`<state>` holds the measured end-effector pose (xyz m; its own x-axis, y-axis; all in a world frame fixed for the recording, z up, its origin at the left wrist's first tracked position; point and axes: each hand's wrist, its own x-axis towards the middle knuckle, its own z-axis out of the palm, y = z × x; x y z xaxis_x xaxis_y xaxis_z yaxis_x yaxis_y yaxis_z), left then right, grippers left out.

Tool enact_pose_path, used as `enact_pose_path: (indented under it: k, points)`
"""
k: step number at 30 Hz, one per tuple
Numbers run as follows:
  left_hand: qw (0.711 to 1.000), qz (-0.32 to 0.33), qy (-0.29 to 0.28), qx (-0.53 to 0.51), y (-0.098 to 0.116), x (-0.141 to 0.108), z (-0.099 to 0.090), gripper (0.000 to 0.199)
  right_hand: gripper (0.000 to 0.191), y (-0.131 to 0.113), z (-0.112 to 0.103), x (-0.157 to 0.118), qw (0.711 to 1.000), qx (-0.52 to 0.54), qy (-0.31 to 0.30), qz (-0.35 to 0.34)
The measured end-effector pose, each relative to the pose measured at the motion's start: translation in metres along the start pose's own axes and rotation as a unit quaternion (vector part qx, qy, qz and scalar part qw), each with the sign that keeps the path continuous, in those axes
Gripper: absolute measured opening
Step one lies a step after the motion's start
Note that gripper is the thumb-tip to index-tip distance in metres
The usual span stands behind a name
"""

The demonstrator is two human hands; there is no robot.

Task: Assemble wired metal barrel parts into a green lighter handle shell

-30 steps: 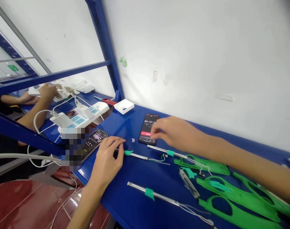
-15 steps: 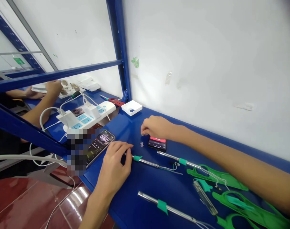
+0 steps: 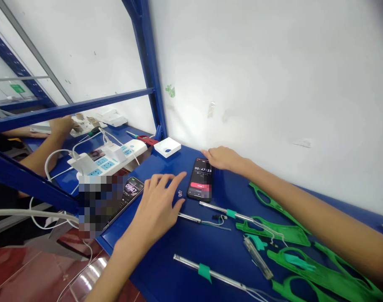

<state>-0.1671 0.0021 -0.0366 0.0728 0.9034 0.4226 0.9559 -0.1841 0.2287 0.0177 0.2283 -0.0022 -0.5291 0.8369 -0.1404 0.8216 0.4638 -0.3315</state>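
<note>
My left hand point(image 3: 158, 199) hovers over the desk with thumb and index finger spread apart, holding nothing. Behind its thumb, a thin silver metal tube point(image 3: 190, 217) with wires at its end lies partly hidden. My right hand point(image 3: 224, 158) is at the top right end of a black phone point(image 3: 200, 178), whose screen shows 00:47:23 and a red button. Its fingers are bent and partly hidden; whether they touch the phone is unclear. A small pale clip-like piece point(image 3: 180, 193) lies between my left hand and the phone. Two more tubes with green tape, an upper tube point(image 3: 216, 208) and a lower tube point(image 3: 188, 263), lie nearby.
Green plastic shells point(image 3: 292, 233) and a clear narrow part point(image 3: 257, 258) lie at right. A white square box point(image 3: 167, 147) sits near the wall. At left are another phone point(image 3: 133, 188), a power strip point(image 3: 116, 161), a blue frame point(image 3: 147, 63) and another person's hand point(image 3: 61, 126).
My right hand has moved off the phone's screen to its top end, uncovering the timer. My left thumb and index finger have spread, leaving the metal tube on the desk. The view has shifted slightly.
</note>
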Motion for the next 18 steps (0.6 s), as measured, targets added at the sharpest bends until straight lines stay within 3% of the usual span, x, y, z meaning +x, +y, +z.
enact_pose_path:
  k: [3,5,11,18]
  points:
    - [0.996,0.021,-0.085,0.017,-0.002,0.028,-0.004,0.099,0.038,0.01,-0.002,-0.004,0.999,0.046,-0.006,0.02]
    - [0.991,0.035,-0.126,0.026,-0.002,0.042,-0.004,0.104,0.039,0.014,-0.003,-0.011,0.996,0.086,-0.016,0.024]
    - [0.982,0.051,-0.169,0.059,-0.001,0.058,0.005,0.049,0.038,0.018,-0.003,-0.03,0.976,0.204,-0.065,0.035]
    - [0.983,0.054,-0.159,0.077,-0.003,0.08,0.025,0.043,0.04,0.013,0.002,-0.024,0.96,0.272,-0.047,0.048]
